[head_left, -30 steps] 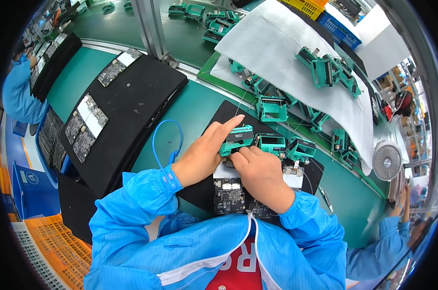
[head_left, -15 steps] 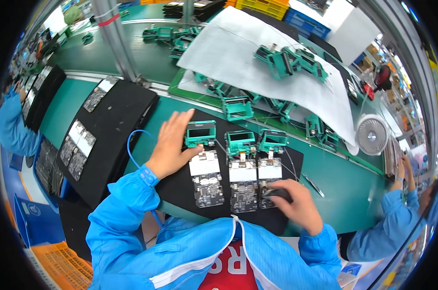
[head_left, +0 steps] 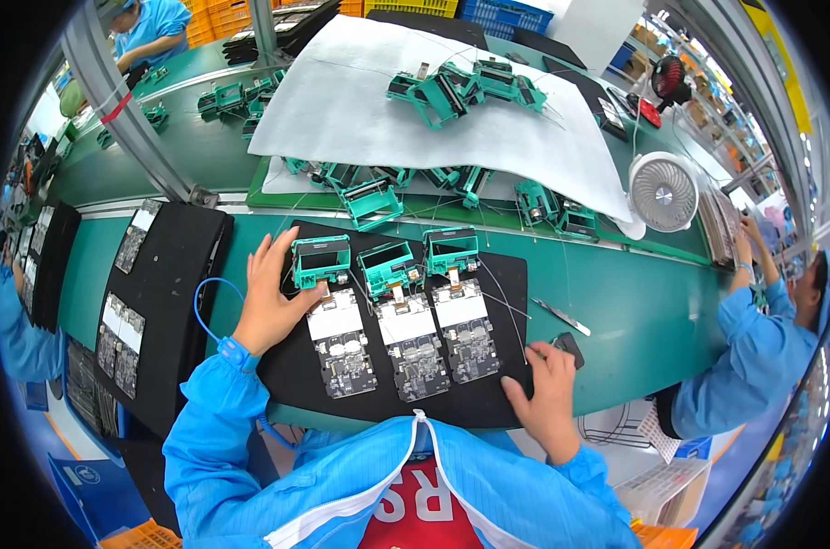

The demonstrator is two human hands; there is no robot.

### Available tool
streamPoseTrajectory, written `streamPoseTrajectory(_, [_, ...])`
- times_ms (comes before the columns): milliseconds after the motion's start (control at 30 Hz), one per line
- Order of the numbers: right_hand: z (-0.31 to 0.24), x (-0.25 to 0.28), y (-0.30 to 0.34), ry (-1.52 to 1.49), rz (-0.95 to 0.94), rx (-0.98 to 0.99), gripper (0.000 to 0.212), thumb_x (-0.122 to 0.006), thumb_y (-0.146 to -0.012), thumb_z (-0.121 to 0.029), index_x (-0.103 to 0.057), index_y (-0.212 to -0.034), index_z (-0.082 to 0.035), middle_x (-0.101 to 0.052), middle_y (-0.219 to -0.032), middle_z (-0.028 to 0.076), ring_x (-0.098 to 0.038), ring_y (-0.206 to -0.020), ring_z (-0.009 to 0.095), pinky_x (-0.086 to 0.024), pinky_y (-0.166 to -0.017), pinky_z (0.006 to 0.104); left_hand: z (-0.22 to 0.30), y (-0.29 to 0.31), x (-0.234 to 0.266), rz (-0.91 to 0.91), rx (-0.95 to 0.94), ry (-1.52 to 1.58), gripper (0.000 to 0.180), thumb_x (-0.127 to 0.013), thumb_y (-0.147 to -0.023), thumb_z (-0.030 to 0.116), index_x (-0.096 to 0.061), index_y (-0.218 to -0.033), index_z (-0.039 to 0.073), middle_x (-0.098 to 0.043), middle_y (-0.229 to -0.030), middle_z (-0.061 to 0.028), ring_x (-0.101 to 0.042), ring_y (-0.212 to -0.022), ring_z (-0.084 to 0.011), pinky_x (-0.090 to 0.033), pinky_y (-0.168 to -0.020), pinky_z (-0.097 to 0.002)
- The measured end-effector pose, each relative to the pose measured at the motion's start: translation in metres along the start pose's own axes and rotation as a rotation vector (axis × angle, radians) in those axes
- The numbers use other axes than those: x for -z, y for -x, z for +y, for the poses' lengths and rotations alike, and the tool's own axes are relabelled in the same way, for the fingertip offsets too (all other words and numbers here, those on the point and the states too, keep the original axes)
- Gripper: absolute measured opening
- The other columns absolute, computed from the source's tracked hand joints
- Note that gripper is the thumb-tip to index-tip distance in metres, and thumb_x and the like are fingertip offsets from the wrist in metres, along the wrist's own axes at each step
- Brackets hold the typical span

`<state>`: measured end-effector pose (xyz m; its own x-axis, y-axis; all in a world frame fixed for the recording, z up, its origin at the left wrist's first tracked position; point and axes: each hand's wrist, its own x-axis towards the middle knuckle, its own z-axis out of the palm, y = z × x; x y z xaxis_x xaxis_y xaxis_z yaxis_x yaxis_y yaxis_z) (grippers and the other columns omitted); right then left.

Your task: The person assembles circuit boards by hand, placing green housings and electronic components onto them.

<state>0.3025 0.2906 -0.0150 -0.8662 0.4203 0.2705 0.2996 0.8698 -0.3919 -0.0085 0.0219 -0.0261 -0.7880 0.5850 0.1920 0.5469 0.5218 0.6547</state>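
Note:
Three circuit boards, each joined to a green plastic frame, lie side by side on a black mat (head_left: pixel 506 274). My left hand (head_left: pixel 270 297) rests flat on the mat's left part, thumb touching the left green frame (head_left: pixel 322 258) and the white patch of the left board (head_left: pixel 339 340). The middle board (head_left: pixel 411 346) and the right board (head_left: pixel 464 329) lie untouched. My right hand (head_left: pixel 547 392) rests on the mat's lower right corner, fingers spread, beside a small black part (head_left: pixel 569 347). Neither hand holds anything.
Metal tweezers (head_left: pixel 561 317) lie right of the mat. More green frames (head_left: pixel 369 201) sit behind it and on a white sheet (head_left: pixel 342 110). A black tray (head_left: pixel 172 274) with boards lies at left. A white fan (head_left: pixel 664 190) stands at right, near a co-worker's blue sleeve (head_left: pixel 754 348).
Both hands left the green frame they held together. My left hand spread flat at the mat's left; my right hand moved down to the mat's lower right corner. The three assemblies now lie uncovered.

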Motion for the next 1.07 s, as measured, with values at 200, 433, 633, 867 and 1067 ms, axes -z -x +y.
streamPoseTrajectory(200, [-0.019, 0.014, 0.019, -1.23, -0.195, -0.476, 0.093, -0.077, -0.086, -0.021, -0.021, -0.158, -0.001, -0.051, -0.141, 0.012, -0.051, -0.126, 0.022, -0.041, -0.107, 0.0403, 0.012, 0.01, 0.01, 0.118, -0.048, 0.07, 0.077, -0.083, -0.078, 0.022, -0.047, -0.146, 0.014, -0.047, -0.15, -0.0152, -0.025, -0.15, -0.0397, -0.018, -0.12, -0.0527])
streamPoseTrajectory(433, [-0.041, -0.004, 0.069, -1.326, -0.388, -1.046, 0.08, -0.079, -0.086, -0.016, -0.036, -0.151, -0.002, -0.048, -0.146, 0.018, -0.05, -0.133, 0.027, -0.045, -0.108, 0.0423, 0.012, 0.009, -0.011, 0.123, 0.075, 0.334, 0.067, -0.08, -0.082, 0.019, -0.05, -0.142, 0.011, -0.057, -0.133, -0.016, -0.052, -0.123, -0.0308, -0.041, -0.106, -0.0426])
streamPoseTrajectory(633, [-0.092, -0.011, 0.035, -1.463, -0.35, -1.134, 0.07, -0.072, -0.092, -0.019, -0.037, -0.15, -0.002, -0.049, -0.146, 0.018, -0.051, -0.132, 0.03, -0.044, -0.109, 0.0446, 0.01, 0.014, 0.0, 0.155, 0.001, 0.438, 0.056, -0.072, -0.091, 0.02, -0.051, -0.141, 0.006, -0.056, -0.138, -0.0132, -0.05, -0.129, -0.0247, -0.038, -0.11, -0.0353])
streamPoseTrajectory(867, [-0.037, -0.054, 0.051, -2.134, -0.022, -0.747, 0.059, -0.055, -0.096, -0.024, -0.04, -0.146, 0.004, -0.048, -0.15, 0.017, -0.048, -0.135, 0.035, -0.032, -0.118, 0.0501, 0.021, 0.018, 0.028, 0.007, -0.014, 0.84, 0.05, -0.047, -0.106, 0.027, -0.039, -0.152, 0.008, -0.045, -0.152, -0.0161, -0.039, -0.143, -0.0241, -0.026, -0.118, -0.0372])
streamPoseTrajectory(1067, [-0.038, -0.107, 0.022, -2.027, 0.476, -0.532, 0.064, -0.05, -0.09, -0.031, -0.046, -0.143, 0.005, -0.053, -0.145, 0.019, -0.05, -0.134, 0.039, -0.034, -0.118, 0.0511, -0.049, -0.009, 0.01, -0.332, 0.001, 1.304, 0.075, -0.056, -0.101, 0.04, -0.017, -0.16, 0.015, -0.033, -0.16, -0.0088, -0.054, -0.124, -0.022, -0.039, -0.104, -0.0357])
